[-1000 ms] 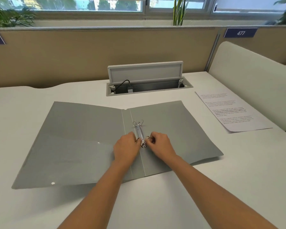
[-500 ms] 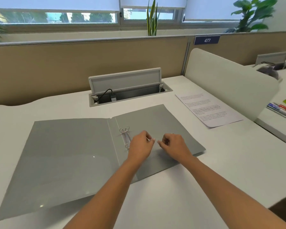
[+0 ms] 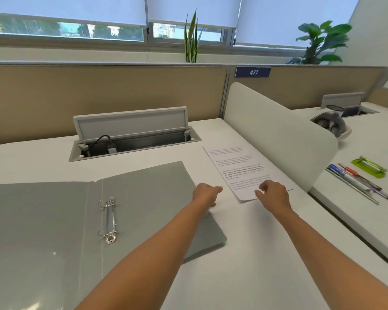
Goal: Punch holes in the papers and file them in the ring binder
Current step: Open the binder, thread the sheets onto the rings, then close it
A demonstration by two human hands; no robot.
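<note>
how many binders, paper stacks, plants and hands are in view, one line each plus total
binder: 1
paper stack: 1
plants: 2
hands: 2
total: 6

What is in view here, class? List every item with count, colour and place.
ring binder: one, grey, open on the desk, left.
ring mechanism: one, silver, on its spine.
papers: count unclear, white, printed, beside the divider.
divider: one, white, desk's right edge.
cable box: one, grey, lid up, desk's back.
pens: several, mixed colours, beyond the divider.
lime-green tool: one, beside the pens.
plants: two, green, window sill.
left hand: at the binder's right edge.
right hand: over the papers' near edge.
</note>
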